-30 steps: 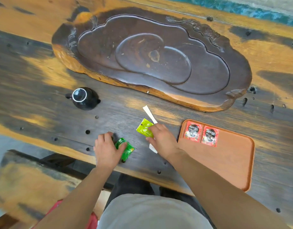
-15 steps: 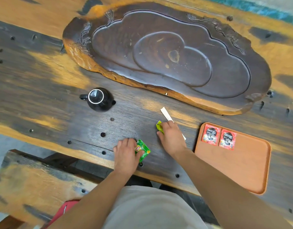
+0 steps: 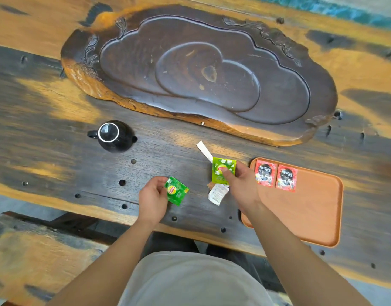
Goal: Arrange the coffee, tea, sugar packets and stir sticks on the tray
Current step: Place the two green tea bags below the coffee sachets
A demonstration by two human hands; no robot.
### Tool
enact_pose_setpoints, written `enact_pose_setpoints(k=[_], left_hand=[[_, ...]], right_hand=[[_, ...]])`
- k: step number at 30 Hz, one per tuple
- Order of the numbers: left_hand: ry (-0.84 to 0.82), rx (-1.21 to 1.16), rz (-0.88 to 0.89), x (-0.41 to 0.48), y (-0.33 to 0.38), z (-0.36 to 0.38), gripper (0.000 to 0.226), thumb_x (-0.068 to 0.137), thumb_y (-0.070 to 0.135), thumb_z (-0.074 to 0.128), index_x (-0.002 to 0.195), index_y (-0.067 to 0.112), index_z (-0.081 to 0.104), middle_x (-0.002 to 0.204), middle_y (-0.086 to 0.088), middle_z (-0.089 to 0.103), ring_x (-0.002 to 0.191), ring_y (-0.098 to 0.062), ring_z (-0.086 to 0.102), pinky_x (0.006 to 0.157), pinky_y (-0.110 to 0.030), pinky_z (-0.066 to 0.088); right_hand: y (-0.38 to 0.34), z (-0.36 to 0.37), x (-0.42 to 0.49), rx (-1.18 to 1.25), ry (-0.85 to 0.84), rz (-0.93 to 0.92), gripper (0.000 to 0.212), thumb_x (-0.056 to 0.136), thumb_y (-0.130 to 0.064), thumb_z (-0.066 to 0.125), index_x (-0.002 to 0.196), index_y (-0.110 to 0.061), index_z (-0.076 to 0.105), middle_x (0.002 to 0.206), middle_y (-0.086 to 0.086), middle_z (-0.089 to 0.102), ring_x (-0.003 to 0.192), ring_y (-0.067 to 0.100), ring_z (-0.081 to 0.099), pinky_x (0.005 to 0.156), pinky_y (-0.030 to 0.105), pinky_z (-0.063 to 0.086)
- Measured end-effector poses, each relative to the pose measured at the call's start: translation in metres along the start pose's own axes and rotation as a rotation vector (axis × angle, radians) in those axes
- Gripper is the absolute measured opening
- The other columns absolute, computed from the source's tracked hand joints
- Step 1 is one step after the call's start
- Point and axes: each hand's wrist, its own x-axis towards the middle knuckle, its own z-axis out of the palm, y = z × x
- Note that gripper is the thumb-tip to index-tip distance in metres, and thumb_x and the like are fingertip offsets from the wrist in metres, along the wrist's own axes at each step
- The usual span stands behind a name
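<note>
Under the right hand (image 3: 238,184) gripping a tea packet (image 3: 222,172), white packets (image 3: 216,193) half hidden

Bright, even daylight; soft blur and wide-angle bending toward the edges.

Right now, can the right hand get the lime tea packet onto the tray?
Probably yes. The right hand holds the lime tea packet just beside the tray, whose floor below the two coffee packets is bare.

Your dark, hole-dotted wooden table (image 3: 57,120) carries a carved wooden tea tray (image 3: 201,74), a black teapot (image 3: 115,136), an orange tray (image 3: 311,208), white packets (image 3: 217,193) and a paper-wrapped stir stick (image 3: 204,150).
</note>
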Motion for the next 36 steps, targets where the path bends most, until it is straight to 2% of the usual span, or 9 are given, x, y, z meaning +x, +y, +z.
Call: enact_pose_setpoints(k=[3, 6, 9, 14, 19, 23, 27, 32, 36], left_hand=[[-0.061, -0.104, 0.011, -0.001, 0.023, 0.002, 0.029, 0.09, -0.006, 0.058, 0.097, 0.02, 0.067, 0.089, 0.006, 0.07, 0.082, -0.004, 0.064, 0.08, -0.023, 0.049], [-0.176, -0.164, 0.105, -0.006, 0.053, 0.016, 0.039, 0.092, -0.007, 0.053, 0.092, 0.03, 0.065, 0.094, 0.007, 0.068, 0.084, 0.003, 0.061, 0.076, -0.011, 0.045], [-0.352, -0.235, 0.132, -0.016, 0.084, 0.05, 0.041, 0.094, -0.007, 0.052, 0.093, 0.031, 0.066, 0.097, 0.006, 0.07, 0.087, 0.0, 0.064, 0.08, -0.018, 0.047], [-0.505, -0.042, 0.259, -0.048, 0.126, 0.131, 0.029, 0.095, 0.001, 0.056, 0.095, 0.028, 0.067, 0.102, 0.006, 0.07, 0.097, -0.011, 0.065, 0.083, -0.023, 0.051], [-0.442, 0.326, 0.554, -0.065, 0.135, 0.19, 0.033, 0.089, -0.002, 0.055, 0.107, 0.023, 0.068, 0.115, 0.003, 0.068, 0.106, -0.021, 0.063, 0.094, -0.035, 0.049], [-0.291, 0.545, 0.698, -0.068, 0.134, 0.193, 0.035, 0.085, 0.0, 0.062, 0.11, 0.022, 0.07, 0.108, 0.001, 0.069, 0.103, -0.024, 0.06, 0.089, -0.038, 0.045], [-0.18, 0.53, 0.74, -0.074, 0.123, 0.199, 0.027, 0.085, 0.004, 0.067, 0.11, 0.012, 0.069, 0.107, -0.004, 0.065, 0.102, -0.026, 0.057, 0.088, -0.04, 0.048], [-0.336, 0.634, 0.962, -0.08, 0.098, 0.191, 0.035, 0.09, 0.017, 0.063, 0.125, 0.013, 0.065, 0.13, -0.003, 0.062, 0.125, -0.023, 0.052, 0.106, -0.041, 0.042], [-0.362, 0.719, 0.95, -0.082, 0.084, 0.193, 0.043, 0.093, 0.019, 0.061, 0.136, 0.014, 0.059, 0.142, -0.004, 0.057, 0.135, -0.026, 0.047, 0.115, -0.044, 0.036]], right_hand=[[0.012, -0.043, -0.008, -0.089, 0.121, -0.037, 0.009, 0.092, -0.013, 0.071, 0.092, -0.005, 0.067, 0.083, 0.008, 0.073, 0.073, 0.025, 0.067, 0.072, 0.039, 0.053], [0.027, -0.09, -0.018, -0.17, 0.232, -0.027, 0.036, 0.089, -0.011, 0.073, 0.069, -0.006, 0.044, 0.061, 0.003, 0.041, 0.057, 0.012, 0.035, 0.057, 0.032, 0.029], [0.044, -0.135, -0.028, -0.289, 0.291, -0.013, 0.037, 0.087, -0.009, 0.075, 0.069, -0.008, 0.043, 0.059, 0.003, 0.037, 0.056, 0.017, 0.031, 0.055, 0.033, 0.028], [0.069, -0.179, -0.037, -0.403, 0.314, 0.042, 0.016, 0.09, -0.016, 0.073, 0.096, -0.02, 0.059, 0.082, 0.006, 0.071, 0.074, 0.024, 0.069, 0.063, 0.046, 0.058], [0.086, -0.204, -0.037, -0.519, 0.332, -0.024, 0.028, 0.089, -0.017, 0.073, 0.111, -0.017, 0.056, 0.088, 0.002, 0.061, 0.078, 0.02, 0.059, 0.065, 0.033, 0.049], [0.091, -0.203, -0.038, -0.629, 0.342, -0.087, 0.032, 0.09, -0.022, 0.071, 0.116, -0.018, 0.052, 0.107, 0.001, 0.053, 0.088, 0.02, 0.058, 0.081, 0.042, 0.053], [0.102, -0.217, -0.042, -0.827, 0.292, -0.265, 0.035, 0.089, -0.019, 0.07, 0.12, -0.013, 0.055, 0.119, 0.008, 0.053, 0.105, 0.029, 0.055, 0.092, 0.043, 0.048], [0.106, -0.221, -0.048, -1.073, 0.165, -0.423, 0.045, 0.089, -0.022, 0.07, 0.132, -0.015, 0.058, 0.135, 0.007, 0.056, 0.125, 0.027, 0.05, 0.102, 0.043, 0.046], [0.112, -0.217, -0.047, -1.142, 0.107, -0.433, 0.047, 0.09, -0.023, 0.069, 0.135, -0.014, 0.057, 0.142, 0.007, 0.054, 0.133, 0.027, 0.046, 0.104, 0.045, 0.046]])
